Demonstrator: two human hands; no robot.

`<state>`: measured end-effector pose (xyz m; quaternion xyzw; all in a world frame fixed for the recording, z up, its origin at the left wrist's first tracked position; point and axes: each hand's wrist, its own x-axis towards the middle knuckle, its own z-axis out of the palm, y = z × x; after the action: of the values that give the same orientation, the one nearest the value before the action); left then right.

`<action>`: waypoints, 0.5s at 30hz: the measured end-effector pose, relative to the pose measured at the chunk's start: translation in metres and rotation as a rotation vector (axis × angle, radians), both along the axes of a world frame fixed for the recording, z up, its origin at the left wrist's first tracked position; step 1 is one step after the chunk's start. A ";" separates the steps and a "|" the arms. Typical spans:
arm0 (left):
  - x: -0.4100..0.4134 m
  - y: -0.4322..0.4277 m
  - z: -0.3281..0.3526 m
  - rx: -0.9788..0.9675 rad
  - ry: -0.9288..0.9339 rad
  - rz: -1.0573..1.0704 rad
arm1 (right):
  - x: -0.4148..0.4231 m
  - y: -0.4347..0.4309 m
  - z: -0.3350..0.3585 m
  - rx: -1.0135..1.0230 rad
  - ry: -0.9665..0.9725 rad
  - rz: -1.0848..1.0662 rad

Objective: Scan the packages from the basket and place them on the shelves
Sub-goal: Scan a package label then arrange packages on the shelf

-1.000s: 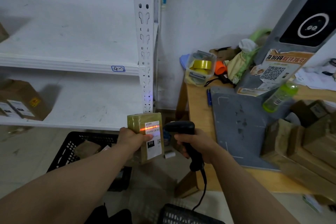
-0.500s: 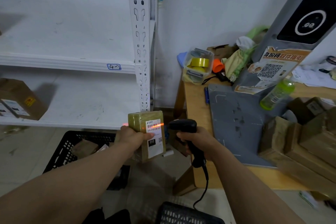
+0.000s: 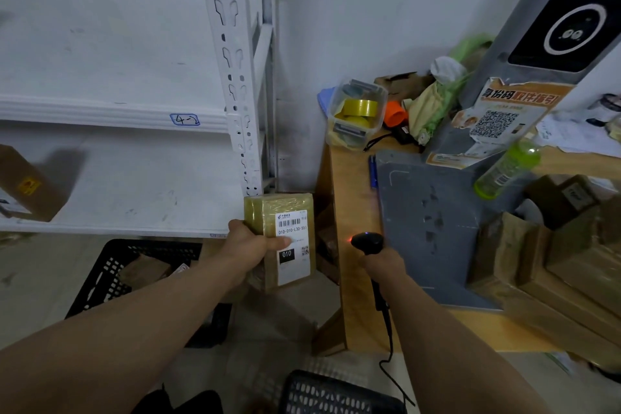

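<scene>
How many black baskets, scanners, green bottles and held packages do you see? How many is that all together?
Black baskets: 2, one under the shelf, one at the bottom edge
Scanners: 1
Green bottles: 1
Held packages: 1
Total: 5

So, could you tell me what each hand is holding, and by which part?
The left hand grips the taped package by its left edge; the right hand holds the scanner by its handle.
</scene>
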<state>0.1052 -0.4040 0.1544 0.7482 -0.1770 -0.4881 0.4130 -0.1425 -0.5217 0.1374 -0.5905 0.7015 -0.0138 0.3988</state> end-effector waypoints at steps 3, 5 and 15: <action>-0.003 -0.006 0.001 -0.005 0.017 -0.011 | 0.000 -0.003 -0.008 0.040 0.022 -0.005; -0.007 -0.008 0.004 0.008 0.013 -0.028 | -0.001 -0.004 -0.012 0.071 0.006 -0.038; -0.016 -0.002 0.024 0.022 0.030 -0.062 | 0.002 -0.002 -0.009 0.082 0.068 -0.111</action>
<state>0.0892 -0.4059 0.1787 0.7394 -0.1885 -0.5139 0.3920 -0.1404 -0.5240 0.1287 -0.5340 0.7463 0.0129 0.3971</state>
